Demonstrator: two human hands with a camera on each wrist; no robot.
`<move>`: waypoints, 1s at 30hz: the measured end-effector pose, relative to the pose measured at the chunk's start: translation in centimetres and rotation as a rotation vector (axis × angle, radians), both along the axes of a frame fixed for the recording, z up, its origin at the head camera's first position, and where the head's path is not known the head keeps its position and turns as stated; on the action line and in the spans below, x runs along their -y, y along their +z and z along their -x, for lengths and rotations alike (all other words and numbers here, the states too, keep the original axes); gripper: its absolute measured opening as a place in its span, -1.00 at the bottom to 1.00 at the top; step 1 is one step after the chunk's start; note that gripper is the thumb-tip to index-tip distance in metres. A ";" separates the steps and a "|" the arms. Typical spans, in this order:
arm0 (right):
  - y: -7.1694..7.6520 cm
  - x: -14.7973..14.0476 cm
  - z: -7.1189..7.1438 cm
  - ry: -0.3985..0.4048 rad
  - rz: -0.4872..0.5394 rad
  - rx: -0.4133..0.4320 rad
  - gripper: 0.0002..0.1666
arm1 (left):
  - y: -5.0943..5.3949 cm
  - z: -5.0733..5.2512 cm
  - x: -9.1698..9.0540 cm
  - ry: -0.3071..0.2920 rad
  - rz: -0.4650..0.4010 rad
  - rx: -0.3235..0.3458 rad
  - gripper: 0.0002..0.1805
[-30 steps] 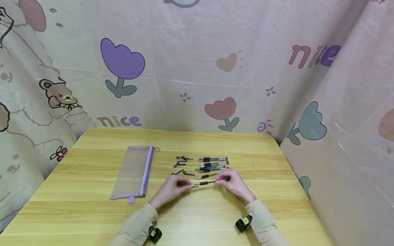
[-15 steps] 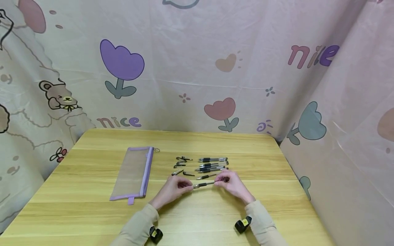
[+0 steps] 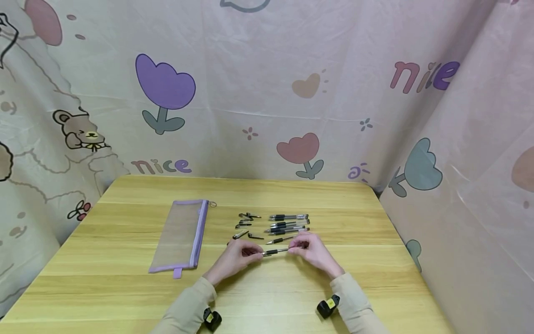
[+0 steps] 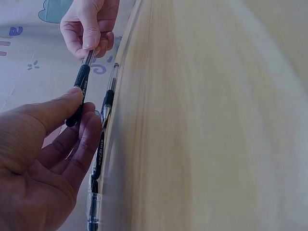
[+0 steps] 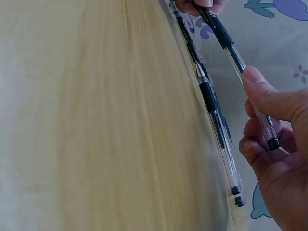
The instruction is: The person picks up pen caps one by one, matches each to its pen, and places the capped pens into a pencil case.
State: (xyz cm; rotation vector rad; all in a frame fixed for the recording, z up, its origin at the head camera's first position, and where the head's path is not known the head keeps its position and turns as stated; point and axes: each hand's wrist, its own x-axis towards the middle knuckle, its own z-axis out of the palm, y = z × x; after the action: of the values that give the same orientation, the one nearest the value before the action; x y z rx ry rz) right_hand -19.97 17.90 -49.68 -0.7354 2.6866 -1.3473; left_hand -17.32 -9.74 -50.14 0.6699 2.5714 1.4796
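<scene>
Left fingers (image 4: 87, 139) pinched the pen (image 5: 237, 59) at its dark end, right fingers (image 5: 262, 94) its clear barrel; it looked light, stiff, slick, best held by the grip (image 3: 272, 252) between them.

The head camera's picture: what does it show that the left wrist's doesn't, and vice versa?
Head only: a rectangular, purple-trimmed mesh pouch and beige sleeves.

Left wrist only: pale lettering on a slim, black-gripped, clear-barrelled pen.

Both: the left hand and right hand holding that pen, plus other pens and the yellowish wooden table.
</scene>
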 end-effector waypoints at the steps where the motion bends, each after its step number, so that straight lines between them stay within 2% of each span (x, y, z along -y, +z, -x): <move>1: 0.0 0.0 0.0 -0.003 0.000 0.000 -0.90 | 0.0 0.0 0.0 -0.002 -0.001 -0.001 -0.84; 14: -0.1 0.1 -0.2 0.001 0.021 0.000 -0.91 | 0.1 -0.1 0.0 -0.042 0.005 -0.011 -0.79; 26: -0.7 0.5 -0.3 0.024 0.036 -0.005 -0.92 | -0.4 -0.3 0.1 -0.037 0.002 -0.022 -0.80; 30: -1.0 0.8 -0.3 0.032 0.023 -0.036 -0.93 | -0.5 -0.3 0.1 -0.023 0.004 -0.024 -0.81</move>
State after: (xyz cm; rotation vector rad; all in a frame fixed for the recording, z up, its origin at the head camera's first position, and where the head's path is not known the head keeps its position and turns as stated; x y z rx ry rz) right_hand -19.67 17.11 -50.69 -0.8091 2.6792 -1.3733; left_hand -17.05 -9.83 -50.67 0.7178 2.5744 1.4689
